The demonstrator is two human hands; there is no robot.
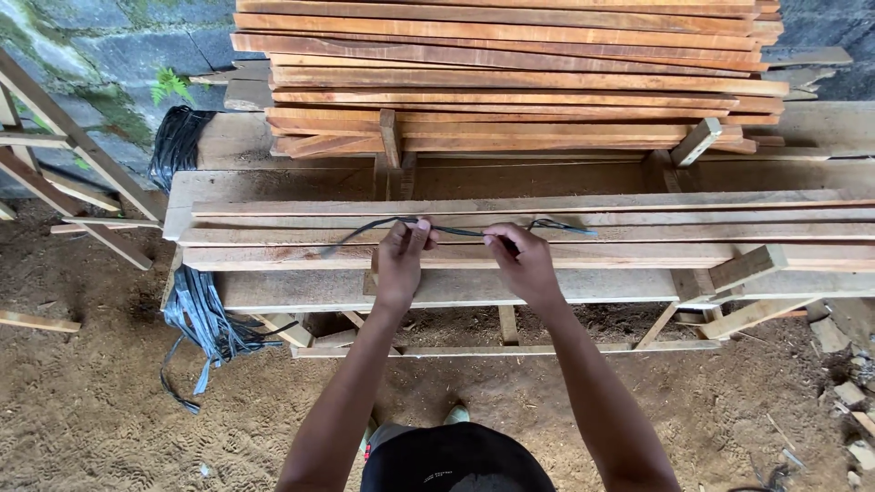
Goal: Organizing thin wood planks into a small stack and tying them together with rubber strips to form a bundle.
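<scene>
While pinched shut, left hand (401,260), right hand (524,260), taut black strap (460,231), planks (638,239)

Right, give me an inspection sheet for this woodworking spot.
Surface: long planks laid side by side on a rough timber frame.
Job's things: thin dark strap, stretched over the planks.
Clutter: bundle of dark straps hanging at the frame's left end; wood offcuts on the ground at right.
Hands: left hand and right hand each pinch the strap.
Cables: nothing seen.
Surroundings: tall stack of sawn boards behind, mossy stone wall, sandy ground.
</scene>
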